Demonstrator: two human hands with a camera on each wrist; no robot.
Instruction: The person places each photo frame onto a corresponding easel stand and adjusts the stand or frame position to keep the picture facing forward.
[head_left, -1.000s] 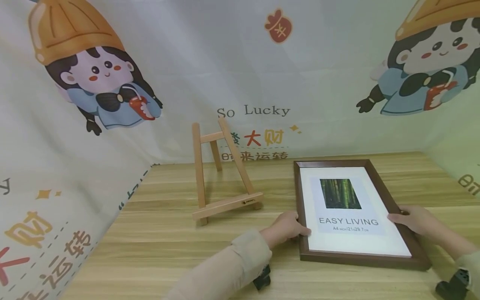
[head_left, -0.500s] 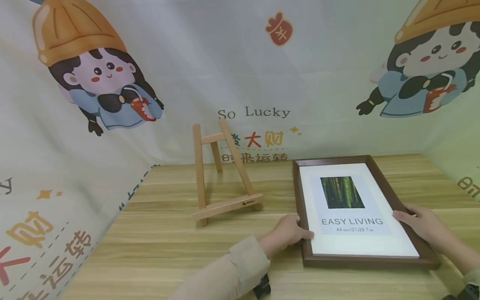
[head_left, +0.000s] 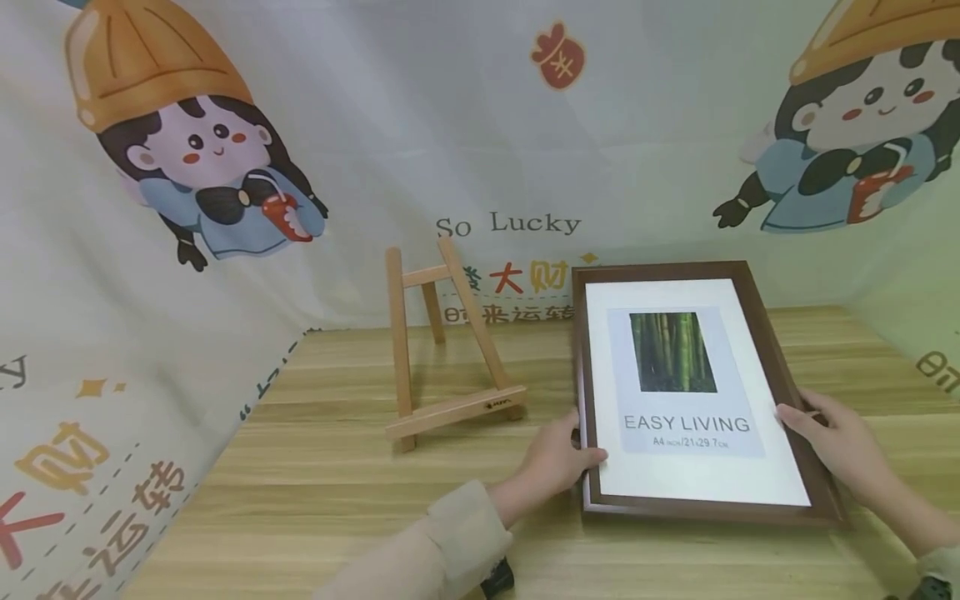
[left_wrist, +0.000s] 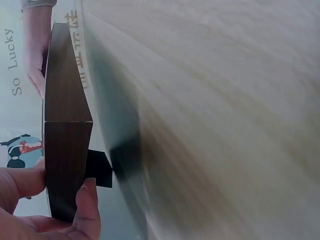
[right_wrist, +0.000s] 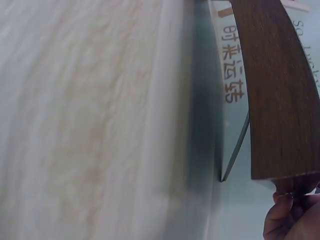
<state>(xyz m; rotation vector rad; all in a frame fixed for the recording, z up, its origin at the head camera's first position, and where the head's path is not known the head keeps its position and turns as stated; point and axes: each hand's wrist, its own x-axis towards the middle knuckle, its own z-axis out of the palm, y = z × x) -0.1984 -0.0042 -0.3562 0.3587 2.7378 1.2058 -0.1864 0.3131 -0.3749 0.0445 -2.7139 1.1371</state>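
From my remote seat, my left hand (head_left: 551,454) and right hand (head_left: 843,442) each grasp a long side of the rectangular dark-brown picture frame (head_left: 678,404). It tilts, far end higher, above the pale wood-grained table (head_left: 315,500), beside the light-wood A-shaped easel (head_left: 457,412). I'd raise both sides evenly, thumbs on the moulding, minding the black support flap (left_wrist: 101,172) behind.

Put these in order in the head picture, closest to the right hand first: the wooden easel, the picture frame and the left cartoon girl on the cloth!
1. Picture frame: the right hand grips its right side.
2. Wooden easel: on the table, left of the frame.
3. Left cartoon girl: printed on the cloth, at the upper left.
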